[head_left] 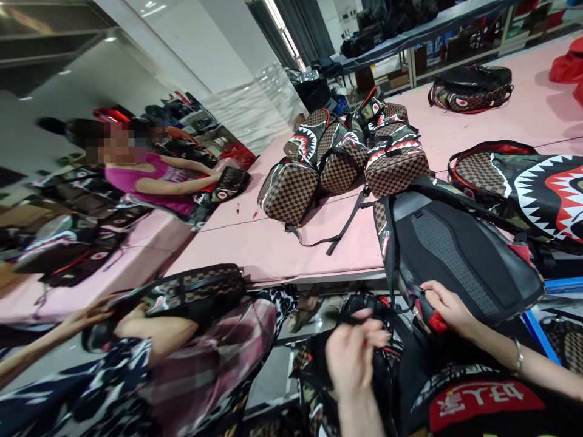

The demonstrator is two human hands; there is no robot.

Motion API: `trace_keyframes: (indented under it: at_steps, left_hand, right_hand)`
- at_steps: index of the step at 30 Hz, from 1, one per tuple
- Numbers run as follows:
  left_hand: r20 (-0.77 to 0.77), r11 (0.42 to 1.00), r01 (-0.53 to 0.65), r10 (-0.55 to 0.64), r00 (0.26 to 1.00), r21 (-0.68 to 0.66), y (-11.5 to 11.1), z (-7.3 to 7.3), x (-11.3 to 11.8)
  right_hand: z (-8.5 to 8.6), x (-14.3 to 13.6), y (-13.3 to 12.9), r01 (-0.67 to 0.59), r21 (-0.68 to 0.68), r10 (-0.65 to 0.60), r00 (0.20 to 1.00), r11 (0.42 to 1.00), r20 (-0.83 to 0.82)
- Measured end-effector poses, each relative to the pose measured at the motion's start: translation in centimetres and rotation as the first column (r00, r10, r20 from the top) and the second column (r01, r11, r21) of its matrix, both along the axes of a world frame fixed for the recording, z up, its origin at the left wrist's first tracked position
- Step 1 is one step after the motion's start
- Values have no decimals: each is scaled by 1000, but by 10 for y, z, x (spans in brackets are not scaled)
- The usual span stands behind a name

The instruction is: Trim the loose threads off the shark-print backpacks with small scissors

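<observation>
A backpack (460, 255) lies back panel up at the pink table's near edge, showing black padding with a grey mesh strip and checkered sides. My right hand (449, 309), with a bracelet at the wrist, is closed on the near side of this backpack, beside a bit of red fabric. Raised in front of me, left of the backpack, is my left hand (355, 352). Motion blurs its fingers, which look partly bent, and whether they hold anything cannot be made out. Below it, dark backpacks (314, 388) with camouflage and checkered parts sit low.
Several checkered shark-mouth backpacks (291, 191) stand grouped on the pink table (255, 249). Another large one (546, 188) lies at right, and one (471, 91) farther back. At left a co-worker's arm (155, 334) holds a backpack; a person in a pink shirt (155, 182) handles another.
</observation>
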State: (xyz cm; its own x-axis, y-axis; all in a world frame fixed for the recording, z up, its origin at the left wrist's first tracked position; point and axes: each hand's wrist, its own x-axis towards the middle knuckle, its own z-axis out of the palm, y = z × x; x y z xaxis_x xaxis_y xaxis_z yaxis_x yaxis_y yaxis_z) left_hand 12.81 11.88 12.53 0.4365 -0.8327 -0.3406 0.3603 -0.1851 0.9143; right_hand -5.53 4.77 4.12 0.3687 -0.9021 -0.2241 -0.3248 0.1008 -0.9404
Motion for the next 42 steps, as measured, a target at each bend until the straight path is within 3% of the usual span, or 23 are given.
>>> trace_keyframes:
  at_steps: [4,7,11,16,21,24,29,32,35,37,39,42]
  left_hand:
    - [-111,952,303,-297,948,37,-24,-34,-48]
    - [-87,922,383,-378,922,53,-28,-44,-64]
    - [-3,883,461,-462,887,84,-27,-37,-60]
    - [102,844,526,-535,839,106,-29,-32,-55]
    - [127,789,602,-615,778,125,-30,-32,-58]
    - [127,786,603,-617,776,136,-30,-32,-58]
    - [108,810,570,-585,804,140,-31,-33,-57]
    - [90,812,569,-582,809,133,-32,-34,-58]
    - [-21,840,537,-537,843,78,-32,-36,-58]
    - [-222,866,500,-487,845,3,-34,-36,-57]
    - [-482,878,473,-447,754,-73,-35,-35,-57]
    - [-752,851,508,-421,507,-135,-36,-36,-64]
  right_hand:
    - [14,-28,8,86,-53,-84,996,995,34]
    - [26,-45,11,53,-187,-39,996,981,78]
    - [35,-59,7,-56,-341,75,996,938,42]
    - [39,-62,-2,-174,-328,189,982,928,14]
    - [37,-61,-9,-203,-400,223,975,894,4]
    - [35,-62,-9,-177,-452,197,980,875,-2]
    - [35,-62,-5,-100,-319,123,991,942,55]
    - [38,-62,-4,-144,-317,167,985,937,46]
    - [39,-62,-5,-123,-381,151,987,916,45]
    - [37,-62,-6,-30,-310,66,992,950,106]
    - [34,-58,-7,101,-141,-67,971,985,227]
    - [31,-46,-10,160,79,-179,911,984,373]
